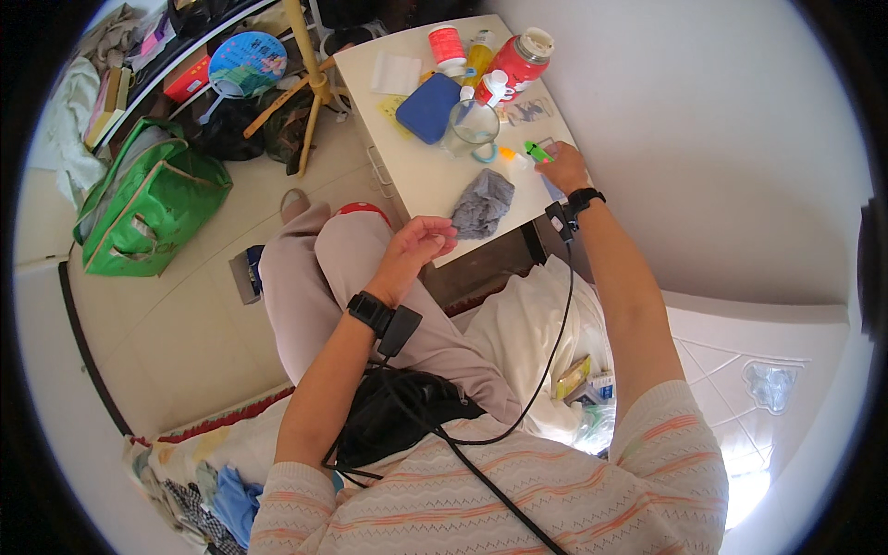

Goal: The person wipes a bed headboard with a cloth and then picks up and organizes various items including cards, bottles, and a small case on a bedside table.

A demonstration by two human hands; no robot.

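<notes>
My right hand [563, 170] is at the table's wall side, its fingers on a small bright green object [538, 152] whose kind I cannot tell. Just left of it lies a small orange-and-white item [512, 157]. My left hand [420, 243] hovers by the table's front edge with fingers extended and nothing seen in them. Its fingertips come up to a crumpled grey cloth [483, 203]; whether they touch is unclear. Beyond the cloth stands a clear glass mug [472, 129] with a light blue handle, beside a dark blue case [430, 108].
On the white table [423, 184] stand a red thermos [515, 68], a red-and-white bottle [447, 48] and a yellow bottle [480, 50]. A wall borders its right side. Left are a green bag [156, 205], a yellow stand [316, 87] and a blue hand fan [248, 64]. A black cable [565, 305] hangs from my right wrist.
</notes>
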